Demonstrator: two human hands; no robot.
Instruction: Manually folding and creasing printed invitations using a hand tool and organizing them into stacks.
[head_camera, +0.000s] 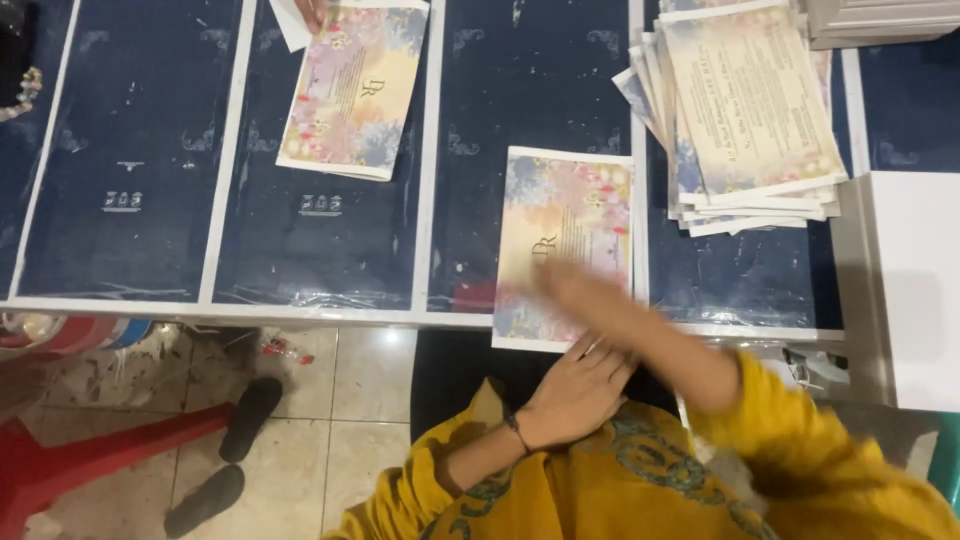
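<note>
The right hand (590, 295) sweeps, blurred, flat and open across the floral card (565, 240) lying at the near edge of the dark blue surface (330, 240), holding nothing. The left hand (575, 395) rests open at the card's lower edge. The card overhangs slightly; I reckon a hard swipe could push it off to the floor, or nudge the card stack (750, 120) nearby.

- A small print or invitation-making workspace, likely run from a home.
- A table (330, 312) is covered in large dark blue printed sheets (140, 150) with white borders.
- A stack of floral invitation cards (745, 110) lies far right; single cards (352, 90) lie about.
- Tiled floor (370, 400) near left, with black sandals (248, 418) and a red plastic stool (80, 455).
</note>
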